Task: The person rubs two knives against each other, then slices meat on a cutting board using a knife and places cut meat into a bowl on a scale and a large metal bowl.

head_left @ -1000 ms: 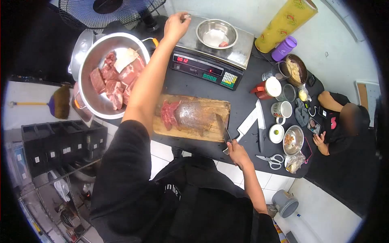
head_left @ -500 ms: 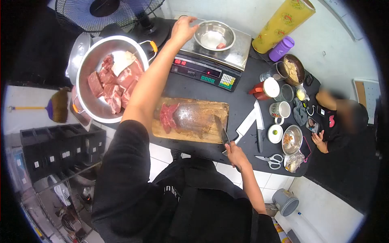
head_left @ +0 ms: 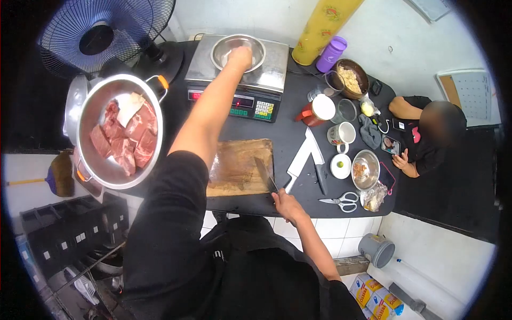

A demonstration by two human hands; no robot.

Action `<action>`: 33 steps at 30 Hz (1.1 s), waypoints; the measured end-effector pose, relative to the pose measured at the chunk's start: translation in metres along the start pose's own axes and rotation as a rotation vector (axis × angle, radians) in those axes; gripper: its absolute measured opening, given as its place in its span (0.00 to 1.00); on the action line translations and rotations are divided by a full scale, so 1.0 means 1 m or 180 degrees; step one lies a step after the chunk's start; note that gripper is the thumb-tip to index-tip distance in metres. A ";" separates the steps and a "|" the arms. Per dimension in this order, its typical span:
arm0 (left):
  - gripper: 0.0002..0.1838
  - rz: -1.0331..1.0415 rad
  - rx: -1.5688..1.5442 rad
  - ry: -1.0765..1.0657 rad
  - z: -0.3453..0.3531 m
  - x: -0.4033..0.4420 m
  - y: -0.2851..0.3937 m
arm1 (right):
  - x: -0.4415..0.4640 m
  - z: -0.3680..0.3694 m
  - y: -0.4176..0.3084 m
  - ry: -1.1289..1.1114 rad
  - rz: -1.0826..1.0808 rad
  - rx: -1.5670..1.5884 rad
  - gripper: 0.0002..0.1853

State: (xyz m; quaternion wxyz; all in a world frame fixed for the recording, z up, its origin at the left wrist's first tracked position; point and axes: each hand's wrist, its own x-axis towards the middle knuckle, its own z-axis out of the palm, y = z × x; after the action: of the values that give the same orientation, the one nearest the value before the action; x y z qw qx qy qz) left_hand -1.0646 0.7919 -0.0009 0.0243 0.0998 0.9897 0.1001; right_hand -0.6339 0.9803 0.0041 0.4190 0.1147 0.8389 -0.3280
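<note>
Over at the scale [head_left: 273, 74], my left hand [head_left: 240, 57] reaches down into a steel bowl [head_left: 259, 50] on the weighing plate. Its fingers look closed, and whatever they hold is hidden. My right hand [head_left: 288, 207] grips a knife [head_left: 264, 174] by the handle, the blade lying over the right end of a wooden cutting board [head_left: 240, 185]. My left forearm covers the left part of the board, so the meat seen there earlier is out of sight. Left of that arm, a large pot [head_left: 84, 154] with orange handles holds several chunks of raw meat [head_left: 124, 154].
Two more knives [head_left: 300, 156] and scissors [head_left: 346, 201] lie right of the board. Beyond them stand a mug [head_left: 341, 133], a red pitcher [head_left: 312, 116] and a small bowl [head_left: 376, 181]. A person [head_left: 421, 160] with a phone sits at the right end. A fan [head_left: 106, 40] stands back left.
My left hand has moved from beside the bowl's rim into the bowl, where a small meat piece lay. My right hand still holds the knife over the board. The camera view has shifted.
</note>
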 end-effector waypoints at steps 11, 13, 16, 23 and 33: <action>0.12 0.0765 -0.1901 0.0373 0.006 -0.260 -0.013 | 0.010 0.025 0.016 0.0403 -0.0236 -0.0145 0.23; 0.08 0.0552 -0.1954 0.0108 0.050 -0.324 -0.009 | 0.002 0.025 0.005 0.0382 -0.0105 -0.0152 0.23; 0.14 0.0485 -0.1823 0.0259 0.096 -0.371 -0.013 | -0.003 0.033 -0.006 0.0515 -0.0093 -0.0228 0.22; 0.22 0.0569 -0.1689 0.0520 0.110 -0.402 -0.044 | -0.018 0.091 -0.015 0.1225 -0.0493 -0.0095 0.21; 0.09 0.0817 -0.1851 0.0242 0.114 -0.375 -0.035 | -0.045 0.121 -0.019 0.1389 -0.0436 0.0154 0.20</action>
State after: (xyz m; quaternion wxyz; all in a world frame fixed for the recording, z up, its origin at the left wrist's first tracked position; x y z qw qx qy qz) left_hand -0.6969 0.7046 -0.1089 0.0019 0.2088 0.8991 0.3848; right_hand -0.5391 0.8912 -0.0047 0.2016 0.1357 0.9073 -0.3432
